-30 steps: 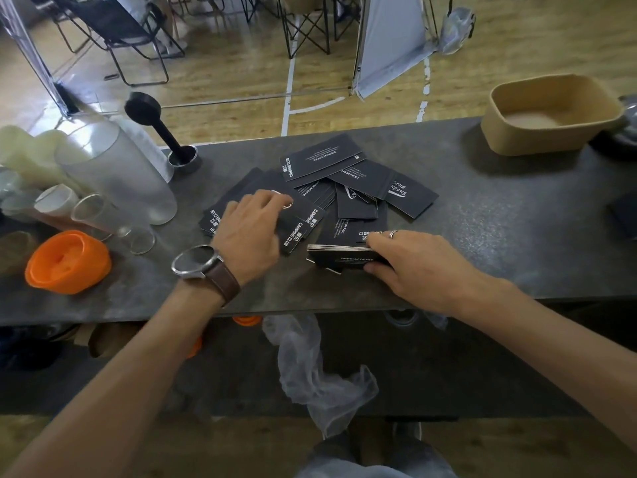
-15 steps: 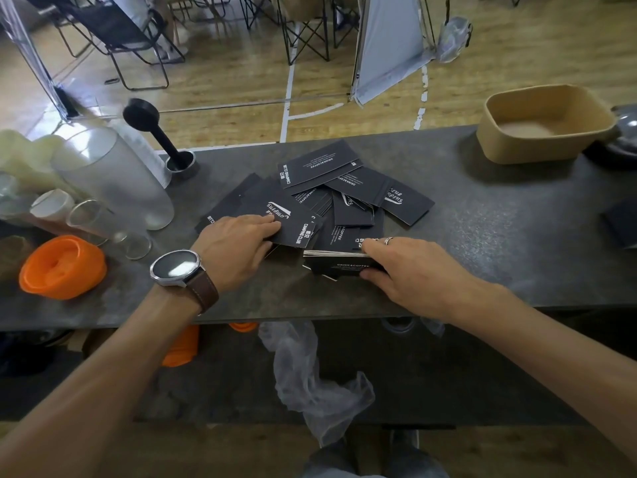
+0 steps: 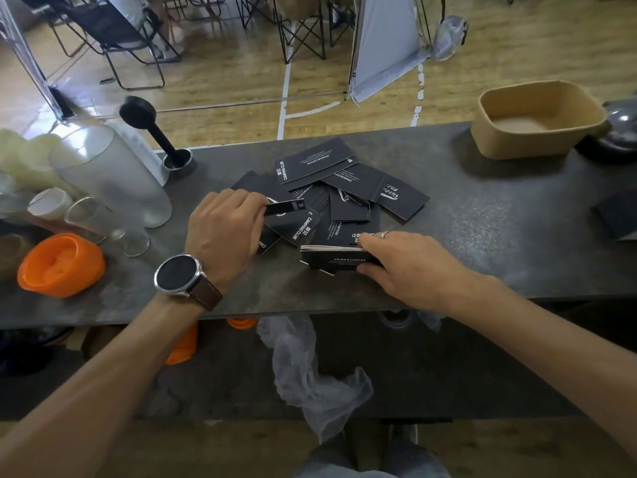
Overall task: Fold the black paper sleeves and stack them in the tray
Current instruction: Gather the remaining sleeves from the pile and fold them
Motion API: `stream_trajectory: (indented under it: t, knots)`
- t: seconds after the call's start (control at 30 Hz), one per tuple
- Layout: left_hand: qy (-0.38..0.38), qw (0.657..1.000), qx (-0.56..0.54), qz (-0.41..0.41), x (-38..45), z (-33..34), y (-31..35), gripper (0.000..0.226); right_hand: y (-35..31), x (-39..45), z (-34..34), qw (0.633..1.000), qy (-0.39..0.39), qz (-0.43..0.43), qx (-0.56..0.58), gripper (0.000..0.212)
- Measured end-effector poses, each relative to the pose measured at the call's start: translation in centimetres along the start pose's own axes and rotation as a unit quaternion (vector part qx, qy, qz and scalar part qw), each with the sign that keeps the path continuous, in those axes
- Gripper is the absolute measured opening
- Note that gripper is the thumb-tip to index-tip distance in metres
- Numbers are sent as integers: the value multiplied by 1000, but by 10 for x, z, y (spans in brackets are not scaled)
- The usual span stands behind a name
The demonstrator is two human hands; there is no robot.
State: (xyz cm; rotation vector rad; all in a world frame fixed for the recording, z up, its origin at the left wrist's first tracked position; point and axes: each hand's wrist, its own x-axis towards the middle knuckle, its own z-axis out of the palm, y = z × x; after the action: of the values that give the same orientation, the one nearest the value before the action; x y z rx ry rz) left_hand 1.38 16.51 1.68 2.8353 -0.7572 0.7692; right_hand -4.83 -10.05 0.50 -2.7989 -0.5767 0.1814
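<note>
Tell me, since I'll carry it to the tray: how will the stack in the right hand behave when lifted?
The stack looks thin and light. Its loose layers already sit uneven, so they may fan or slide unless the right hand pinches firmly.

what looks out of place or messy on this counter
The loose sleeves lie scattered and overlapping at odd angles mid-counter. The tray at far right holds no sleeves yet. A crumpled plastic bag hangs below the counter's edge.
</note>
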Motion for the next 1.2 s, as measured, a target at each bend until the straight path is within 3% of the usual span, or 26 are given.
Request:
stream_trajectory:
  t: [0.2,0.33,0.53,0.73,0.83,0.93,1.0,1.2]
  knots:
    - [16,999,-35,0,-7,-15,-3,11,4,1,-1,999,-1,35,0,18]
    - [-16,994,-90,51,-16,-21,-1,20,14,5,-10,997,10,76,2,24]
    - [-5,990,-93,108,-20,6,45,15,0,5,-5,999,-33,24,15,22]
    - [25,989,-119,82,-18,19,58,19,-3,5,-3,1000,-18,18,17,19]
    - [-18,989,-145,-18,-18,20,50,38,-2,2,-4,1000,-2,20,9,17]
    - [-67,958,-265,-84,-18,19,49,41,-2,1,-2,1000,-2,18,13,16]
    - [-94,939,-324,-69,-16,20,60,40,-6,4,0,1000,-5,11,14,16]
    - [-102,938,-329,-47,-7,23,84,37,-3,5,0,999,25,15,-13,18]
